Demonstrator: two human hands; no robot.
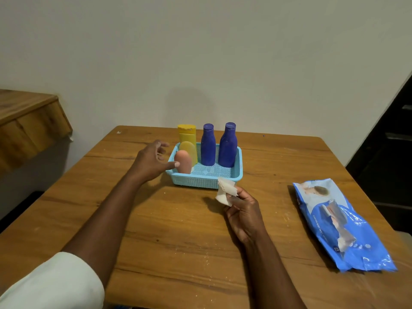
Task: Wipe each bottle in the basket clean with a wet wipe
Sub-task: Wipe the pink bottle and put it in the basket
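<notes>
Head view, looking down on a brown wooden table (178, 230). Near its far middle, a light-blue perforated plastic basket (206, 180), holding five bottles upright: two dark-blue plastic bottles with round caps, one (208, 146) left of the other (227, 146); one yellow square-capped bottle (186, 134) at the back left; one pale-yellow rounded bottle (189, 151) just in front of it; one pinkish rounded bottle (183, 162) at the front left corner. Left hand (151, 162) just beside the basket's left rim, fingers spread and loosely curled, holding nothing, thumb tip at or very near the pinkish bottle. Right hand (244, 210) raised in front of the basket, fingertips pinching one crumpled white wet wipe (225, 190). Well apart to the right, one blue plastic wipe pack (343, 226) lying flat. At the lower left, a white sleeve (55, 284).
</notes>
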